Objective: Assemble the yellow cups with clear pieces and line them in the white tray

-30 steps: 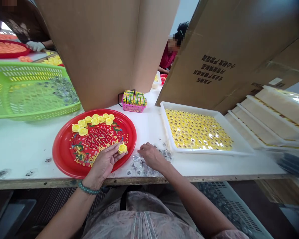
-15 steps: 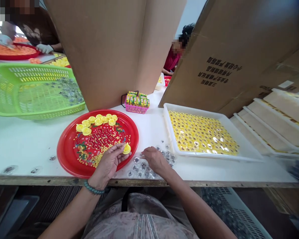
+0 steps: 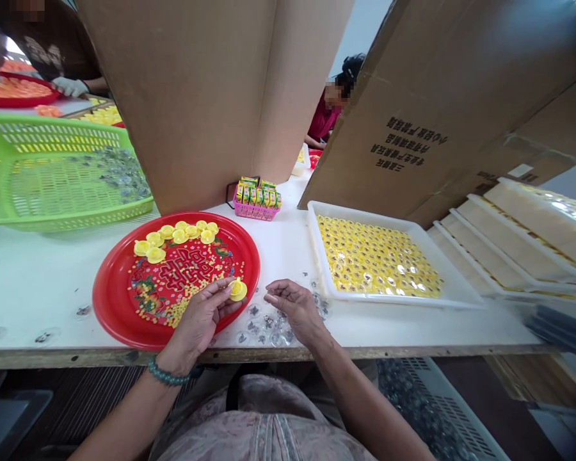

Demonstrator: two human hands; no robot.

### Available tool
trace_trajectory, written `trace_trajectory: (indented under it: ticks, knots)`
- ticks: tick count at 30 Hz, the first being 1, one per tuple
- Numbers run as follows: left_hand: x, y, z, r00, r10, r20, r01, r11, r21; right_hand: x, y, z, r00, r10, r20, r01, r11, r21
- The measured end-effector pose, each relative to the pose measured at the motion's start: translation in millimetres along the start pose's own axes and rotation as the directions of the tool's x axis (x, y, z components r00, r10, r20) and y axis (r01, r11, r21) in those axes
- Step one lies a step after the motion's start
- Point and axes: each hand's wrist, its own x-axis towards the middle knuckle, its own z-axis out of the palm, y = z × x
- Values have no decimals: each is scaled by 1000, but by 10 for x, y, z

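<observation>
My left hand [image 3: 205,314] is closed, pinching a yellow plastic cup-shaped piece with a wide round rim [image 3: 239,290] over the right side of a red round tray [image 3: 106,301]. Several similar yellow pieces [image 3: 156,255] sit along the tray's far left, and small yellow bits [image 3: 175,312] lie scattered on its printed bottom. To the right of the tray, my right hand [image 3: 295,308] hovers with its fingers partly stretched and the thumb apart; I see nothing between them. Clear round discs with dark centres [image 3: 269,323] lie on the table below and beside it.
A green basket [image 3: 67,221] holding clear pieces stands at left. A white tray [image 3: 319,256] of yellow pieces lies right, near stacked trays [image 3: 480,256]. Cardboard panels [image 3: 196,96] and a pink basket of small boxes [image 3: 255,210] are behind. Two people [image 3: 325,115] work beyond.
My right hand has lifted from the clear discs, and its fingers have loosened from a pinch. The yellow piece in my left hand has tilted. The camera view has shifted slightly.
</observation>
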Motion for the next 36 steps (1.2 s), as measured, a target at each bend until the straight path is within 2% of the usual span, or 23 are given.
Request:
trace_trajectory:
  ticks: [6, 12, 19, 23, 27, 32, 36]
  knots:
    - [-53, -9, 29, 1000, 2, -29, -2, 1000, -6, 53, -38, 104, 998, 27, -61, -26, 1000, 4]
    - [-122, -75, 111, 1000, 11, -11, -10, 1000, 16, 187, -31, 241, 999, 40, -8, -40, 992, -118]
    - [-146, -209, 166, 997, 62, -43, -60, 997, 46, 200, 59, 336, 995, 15, -95, -30, 987, -159]
    - [-183, -267, 198, 993, 104, -50, -98, 989, 109, 159, 71, 346, 985, -14, -170, -12, 988, -151]
    - [-237, -298, 222, 990, 140, -5, -137, 973, 187, 124, 52, 330, 970, -81, -230, 23, 969, -244]
    - [-275, -309, 260, 976, 208, -61, -173, 918, 358, 106, 2, 297, 979, -66, -195, 11, 962, -272]
    - [-297, -295, 259, 960, 279, -26, -234, 849, 475, 91, -71, 256, 984, -86, -156, 20, 926, -378]
